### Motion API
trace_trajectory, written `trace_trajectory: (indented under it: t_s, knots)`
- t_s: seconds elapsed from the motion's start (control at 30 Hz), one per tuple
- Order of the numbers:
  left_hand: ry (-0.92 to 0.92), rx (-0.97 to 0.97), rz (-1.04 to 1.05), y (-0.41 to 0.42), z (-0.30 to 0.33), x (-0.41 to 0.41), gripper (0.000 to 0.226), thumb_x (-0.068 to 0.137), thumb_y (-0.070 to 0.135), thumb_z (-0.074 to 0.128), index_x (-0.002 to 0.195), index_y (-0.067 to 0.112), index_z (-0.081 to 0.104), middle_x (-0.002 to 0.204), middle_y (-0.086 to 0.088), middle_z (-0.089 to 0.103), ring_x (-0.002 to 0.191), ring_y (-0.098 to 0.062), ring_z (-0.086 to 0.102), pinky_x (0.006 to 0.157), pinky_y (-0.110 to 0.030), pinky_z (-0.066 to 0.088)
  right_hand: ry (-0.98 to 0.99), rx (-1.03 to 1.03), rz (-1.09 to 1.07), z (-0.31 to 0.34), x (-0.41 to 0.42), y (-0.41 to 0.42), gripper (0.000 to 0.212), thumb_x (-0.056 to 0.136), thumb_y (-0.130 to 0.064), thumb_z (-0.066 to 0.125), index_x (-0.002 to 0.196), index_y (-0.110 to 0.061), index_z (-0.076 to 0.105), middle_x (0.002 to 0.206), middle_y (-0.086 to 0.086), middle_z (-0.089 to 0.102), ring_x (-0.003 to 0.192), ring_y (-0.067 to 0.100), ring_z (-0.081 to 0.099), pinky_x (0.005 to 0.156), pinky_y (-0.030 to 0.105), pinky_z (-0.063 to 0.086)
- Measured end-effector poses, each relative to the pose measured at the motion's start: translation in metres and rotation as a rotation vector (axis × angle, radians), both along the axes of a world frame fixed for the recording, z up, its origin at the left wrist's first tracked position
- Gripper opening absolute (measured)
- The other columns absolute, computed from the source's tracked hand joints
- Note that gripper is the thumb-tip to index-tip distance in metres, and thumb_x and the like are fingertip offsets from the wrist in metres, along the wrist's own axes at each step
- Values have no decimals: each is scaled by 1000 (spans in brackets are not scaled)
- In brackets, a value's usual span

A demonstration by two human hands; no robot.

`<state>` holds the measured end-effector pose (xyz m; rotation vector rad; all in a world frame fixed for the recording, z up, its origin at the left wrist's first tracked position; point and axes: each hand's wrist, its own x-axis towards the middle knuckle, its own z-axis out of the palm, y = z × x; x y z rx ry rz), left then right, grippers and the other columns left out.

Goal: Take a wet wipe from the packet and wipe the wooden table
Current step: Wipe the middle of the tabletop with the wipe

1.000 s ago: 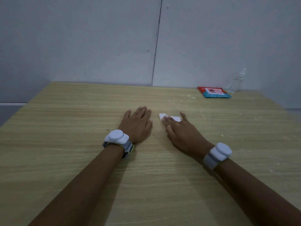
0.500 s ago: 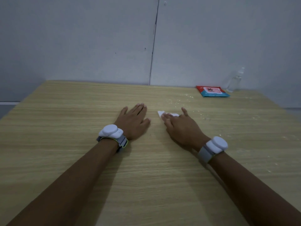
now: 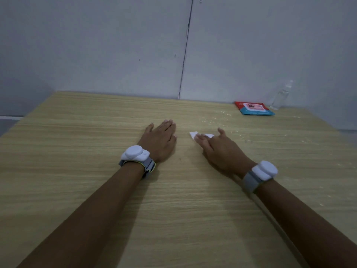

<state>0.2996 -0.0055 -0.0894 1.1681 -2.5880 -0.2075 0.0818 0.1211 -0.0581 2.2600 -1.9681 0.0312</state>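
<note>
A white wet wipe (image 3: 193, 134) lies flat on the wooden table (image 3: 77, 151) near its middle. My right hand (image 3: 220, 149) presses on it with straight fingers, so only its far edge shows past the fingertips. Flat on the table just to the left rests my left hand (image 3: 160, 142), palm down and holding nothing. The red and blue wipe packet (image 3: 253, 108) lies at the far right of the table, near the wall.
A small clear bottle (image 3: 280, 97) stands beside the packet against the grey wall. White crumbs (image 3: 222, 117) are scattered over the far right part of the table. The table's left edge runs off at the far left.
Both hands have slid a little farther from me across the table, the right one carrying the wipe with it.
</note>
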Motion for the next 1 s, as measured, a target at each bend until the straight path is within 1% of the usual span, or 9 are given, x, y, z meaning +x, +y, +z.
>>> trace_trajectory:
  t_s: [0.17, 0.27, 0.37, 0.53, 0.6, 0.7, 0.77, 0.87, 1.0]
  knots:
    - [22, -1, 11, 2, 2, -2, 55, 108, 38, 26, 160, 21, 27, 169, 7, 19, 156, -6, 12, 124, -47, 7, 110, -31, -112, 7, 31, -27, 37, 106, -19, 34, 122, -5, 65, 138, 25, 58, 122, 39, 58, 123, 56, 21]
    - [49, -18, 19, 4, 4, -1, 54, 108, 36, 28, 159, 19, 30, 168, 5, 23, 155, -8, 15, 124, -47, 10, 36, -51, -52, 4, 48, -34, 42, 107, -18, 32, 135, -1, 58, 146, 26, 52, 134, 39, 50, 123, 52, 21]
    - [63, -38, 32, 5, 4, 0, 52, 107, 31, 31, 156, 15, 35, 166, 0, 29, 155, -13, 20, 124, -47, 15, -105, 28, 27, 5, 38, -19, 49, 108, -23, 28, 154, -10, 42, 161, 10, 42, 148, 25, 38, 126, 44, 16]
    - [93, -10, 45, 7, 5, 0, 49, 107, 29, 34, 154, 15, 39, 165, -1, 32, 154, -15, 22, 124, -46, 15, -147, 72, -56, 20, 10, -7, 46, 110, -22, 33, 153, -16, 46, 161, 2, 43, 144, 22, 44, 123, 41, 18]
    - [101, -5, 48, 9, 6, 1, 49, 107, 30, 34, 153, 15, 39, 165, -1, 32, 154, -15, 22, 124, -45, 15, -281, 90, -95, 26, 11, -11, 43, 111, -31, 37, 143, -13, 59, 150, 6, 56, 128, 19, 58, 111, 31, 33]
    - [109, -4, 49, 8, 7, 2, 50, 107, 30, 34, 154, 15, 39, 165, -2, 32, 154, -16, 23, 124, -43, 15, -618, 89, -127, 37, 8, -15, 55, 106, -48, 47, 106, 0, 75, 103, 13, 77, 63, 2, 61, 74, 29, 48]
    - [112, -2, 47, 10, 8, 2, 50, 107, 30, 33, 154, 15, 40, 164, -2, 33, 154, -16, 23, 124, -44, 15, -754, -15, -167, 47, -3, -15, 55, 103, -45, 55, 111, 6, 72, 112, 11, 77, 78, 2, 71, 81, 31, 59]
    - [132, -27, 14, 17, 10, 2, 44, 106, 30, 34, 145, 17, 50, 157, -4, 43, 151, -19, 30, 123, -46, 20, -600, -196, -207, 56, -17, -11, 26, 99, -23, 65, 120, -13, 76, 121, -1, 75, 103, 1, 69, 86, -2, 43]
    - [164, -221, -65, 29, 20, 4, 33, 104, 31, 39, 115, 22, 69, 119, 5, 67, 119, -16, 58, 110, -40, 32, -528, -151, -214, 40, -27, -4, 24, 94, -15, 69, 115, -20, 79, 115, -2, 77, 99, 8, 71, 90, 16, 51]
